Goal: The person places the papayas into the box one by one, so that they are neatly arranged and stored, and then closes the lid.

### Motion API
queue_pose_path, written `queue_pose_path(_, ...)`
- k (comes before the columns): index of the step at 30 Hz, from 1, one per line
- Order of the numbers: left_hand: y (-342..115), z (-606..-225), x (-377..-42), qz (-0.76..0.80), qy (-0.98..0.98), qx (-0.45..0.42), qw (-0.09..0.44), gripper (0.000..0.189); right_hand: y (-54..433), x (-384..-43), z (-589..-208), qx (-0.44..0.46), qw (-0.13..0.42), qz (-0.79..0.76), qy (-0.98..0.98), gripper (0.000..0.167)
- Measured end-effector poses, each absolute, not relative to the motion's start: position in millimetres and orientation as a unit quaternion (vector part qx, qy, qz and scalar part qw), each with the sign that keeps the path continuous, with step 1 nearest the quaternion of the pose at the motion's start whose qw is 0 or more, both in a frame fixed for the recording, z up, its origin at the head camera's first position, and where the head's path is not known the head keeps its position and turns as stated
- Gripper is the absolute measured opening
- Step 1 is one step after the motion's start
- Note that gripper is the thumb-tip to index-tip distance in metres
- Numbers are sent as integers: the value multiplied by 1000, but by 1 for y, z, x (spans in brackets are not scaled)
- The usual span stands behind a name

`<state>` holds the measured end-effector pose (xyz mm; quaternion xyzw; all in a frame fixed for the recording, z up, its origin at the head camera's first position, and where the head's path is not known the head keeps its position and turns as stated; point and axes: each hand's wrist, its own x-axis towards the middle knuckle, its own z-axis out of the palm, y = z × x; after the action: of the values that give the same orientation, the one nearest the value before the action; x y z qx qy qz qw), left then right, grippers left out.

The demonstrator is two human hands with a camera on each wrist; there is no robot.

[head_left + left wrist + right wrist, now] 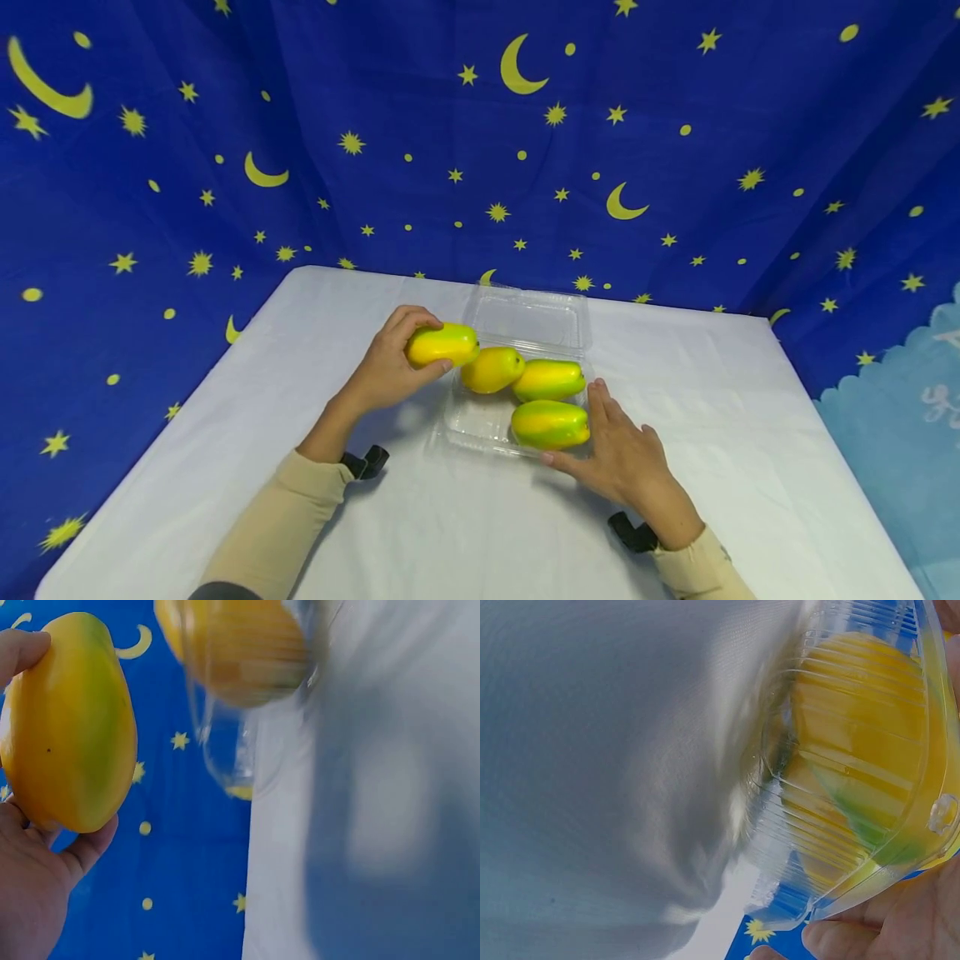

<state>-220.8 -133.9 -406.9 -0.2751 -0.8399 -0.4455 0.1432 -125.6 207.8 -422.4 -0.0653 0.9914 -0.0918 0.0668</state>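
Note:
My left hand (397, 358) holds a yellow-green mango (442, 344), thumb on its near side and fingers over the far side. In the left wrist view that mango (71, 724) is raised beside the container. A clear plastic clamshell container (480, 421) lies with its lid (528, 319) folded back. Inside are three more mangoes: one at the back left (492, 370), one at the back right (550, 380) and one at the front right (551, 424). My right hand (622, 450) rests at the container's right side, fingers extended along it and thumb by the front edge.
A white cloth covers the table (465, 525). Behind it and to the left hangs a blue curtain (420, 108) with yellow moons and stars. Light blue fabric (900, 433) hangs at the right. Black straps with mounts (366, 462) are on both wrists.

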Motion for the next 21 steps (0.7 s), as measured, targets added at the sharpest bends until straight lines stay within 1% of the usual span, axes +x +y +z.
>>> queue_pose_path(5,-120,-412,-217,-443,-839,-291,122,48,209,-125,-423,-68,62,-90,992,135)
queue_pose_path(12,-103,-419,-208,-434,-835,-320,115,49,209,-124,-424,-68,61,-90,992,134)
queue_pose_path(21,-91,-426,-200,-426,-841,-322,89,50,209,-124,-424,-70,57,-91,992,129)
